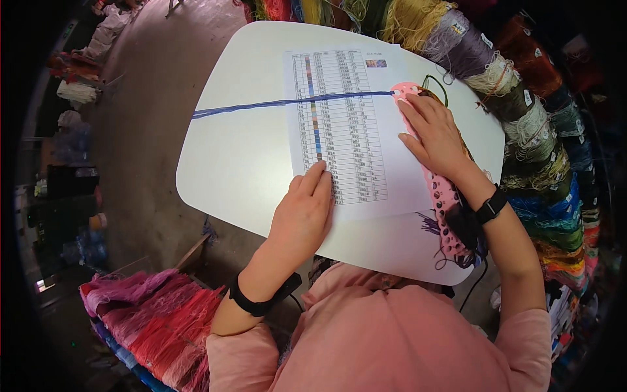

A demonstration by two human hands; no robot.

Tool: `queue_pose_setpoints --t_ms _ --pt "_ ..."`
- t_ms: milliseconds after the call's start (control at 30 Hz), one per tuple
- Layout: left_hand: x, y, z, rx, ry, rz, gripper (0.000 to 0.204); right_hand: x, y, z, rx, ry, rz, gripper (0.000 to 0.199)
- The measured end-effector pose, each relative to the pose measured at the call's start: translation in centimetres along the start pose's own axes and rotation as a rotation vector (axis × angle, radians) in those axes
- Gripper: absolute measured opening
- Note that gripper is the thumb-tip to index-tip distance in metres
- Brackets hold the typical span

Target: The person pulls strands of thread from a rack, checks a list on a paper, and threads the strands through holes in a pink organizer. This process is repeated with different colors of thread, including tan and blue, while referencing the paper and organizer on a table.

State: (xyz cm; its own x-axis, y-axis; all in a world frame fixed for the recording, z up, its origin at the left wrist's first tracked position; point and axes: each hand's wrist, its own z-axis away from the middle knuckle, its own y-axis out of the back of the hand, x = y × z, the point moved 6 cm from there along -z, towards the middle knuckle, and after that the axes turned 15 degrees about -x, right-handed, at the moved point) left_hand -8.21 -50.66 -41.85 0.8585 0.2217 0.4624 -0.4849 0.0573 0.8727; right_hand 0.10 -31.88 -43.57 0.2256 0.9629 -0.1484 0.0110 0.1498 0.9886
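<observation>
A printed colour chart, a white sheet with rows of text beside a narrow strip of swatches, lies on the white table. My left hand rests on its lower part, a fingertip at the swatch column, holding nothing. Across the chart's upper half runs a bundle of blue thread, which reaches a long pink strip with holes at the right. My right hand lies over the strip's upper part with its fingers stretched out. Dark purple thread ends show beside the strip's lower end.
Thick hanks of thread in many colours crowd the table's far and right sides. Pink and red hanks hang at the lower left. A dark cable drops past the table's near right edge. Brown floor stretches along the left.
</observation>
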Motion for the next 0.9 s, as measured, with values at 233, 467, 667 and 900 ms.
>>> queue_pose_setpoints --t_ms 233,467,667,900 --pt "-0.7 -0.5 -1.4 -0.064 0.013 0.008 0.044 -0.2 0.0 0.2 0.019 -0.033 0.039 0.047" --pt "-1.0 -0.2 -2.9 -0.231 0.053 0.094 0.051 0.0 0.1 0.2 -0.023 -0.058 0.014 0.049" --pt "-0.9 -0.3 -2.9 -0.233 0.018 0.056 0.051 0.0 0.1 0.2 0.034 -0.055 0.003 0.044" --pt "-0.9 -0.1 -3.0 -0.188 -0.039 -0.009 0.051 0.0 0.2 0.1 0.041 -0.062 -0.004 0.043"
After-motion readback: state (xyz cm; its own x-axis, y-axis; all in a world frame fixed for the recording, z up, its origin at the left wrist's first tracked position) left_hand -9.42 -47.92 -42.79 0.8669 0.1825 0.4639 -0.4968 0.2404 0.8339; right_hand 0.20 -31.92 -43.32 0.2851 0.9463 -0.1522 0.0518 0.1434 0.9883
